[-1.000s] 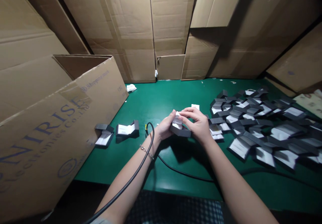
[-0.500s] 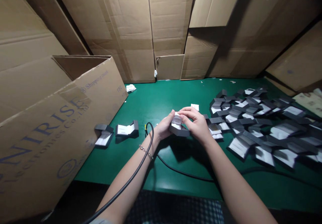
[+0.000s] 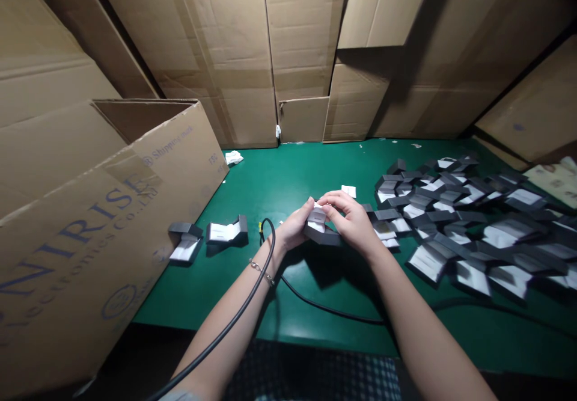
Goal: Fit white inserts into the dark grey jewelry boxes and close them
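Over the middle of the green table, both my hands are closed on a small dark grey box (image 3: 323, 236) with its lid raised and white paper inside. My left hand (image 3: 295, 228) grips its left side, thumb upright along the lid. From the right, the fingers of my right hand (image 3: 349, 214) press at the white paper (image 3: 317, 216) near the top. My fingers partly hide the box. Two similar open boxes with white inserts stand to the left, one an open grey box (image 3: 228, 231), the other a box (image 3: 186, 243) against a large carton.
Many open grey boxes (image 3: 460, 208) crowd the right side of the table. A large printed carton (image 3: 135, 208) stands at left, and cardboard walls (image 3: 234, 58) close off the back. A black cable (image 3: 333, 312) crosses the table and my left forearm. Paper scraps (image 3: 348, 191) lie about.
Both hands stay in nearly the same place on the box. My right fingers have shifted slightly over the white paper; the other boxes have not moved.
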